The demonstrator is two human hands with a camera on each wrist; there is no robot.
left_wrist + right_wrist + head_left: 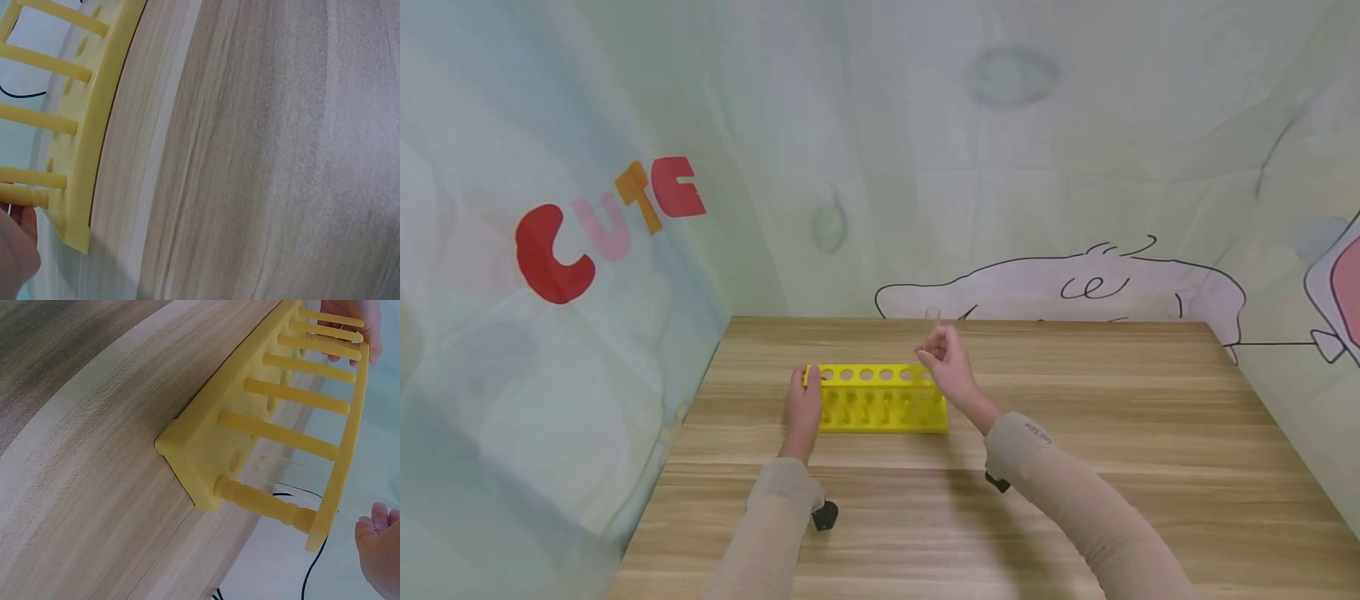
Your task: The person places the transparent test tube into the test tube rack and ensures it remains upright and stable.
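A yellow test tube rack (880, 430) with a row of round holes stands on the table. My left hand (803, 408) grips its left end, thumb on the near side of the top plate. Above the rack's right end, my right hand (952, 367) pinches a clear test tube (932, 316) near its upper part. The tube is upright, its lower part down through a hole near that end. In the right wrist view, the tube's rounded bottom (267, 464) shows between the rack's posts, close over the base. The left wrist view shows the rack's base (94, 125) flat on the tabletop.
The wood-grain table (1075, 500) extends around the rack. Behind it hangs a pale printed cloth (887, 167), with another on the left bearing coloured letters (553, 258). Dark cables (306, 575) appear beyond the rack in the right wrist view.
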